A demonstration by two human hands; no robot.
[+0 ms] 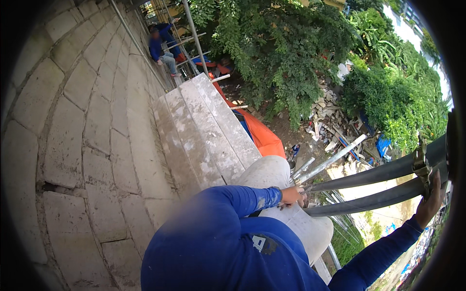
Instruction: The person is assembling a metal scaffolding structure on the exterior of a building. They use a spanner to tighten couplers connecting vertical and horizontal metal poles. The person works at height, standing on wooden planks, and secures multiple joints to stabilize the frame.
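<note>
Two dark grey scaffold poles [364, 200] run side by side from beyond my knees toward the right rim. A brass-coloured scaffold clamp [421, 165] sits across them near their right part. My right hand [428, 202] is closed around the lower pole, just below the clamp. Between my knees, my left hand [292, 195] is closed by the left ends of the poles; whatever lies in its fingers is hidden. A light metal pole [335, 159] slants up and right from beside that hand. My blue sleeves and pale trousers fill the lower middle.
A block wall [77, 155] rises along the left. Worn planks [194, 128] form a platform beside it, with an orange sheet [262, 133] past their edge. Far below lie rubble [325, 119] and trees [291, 53]. Another person [162, 51] sits on scaffolding at the far end.
</note>
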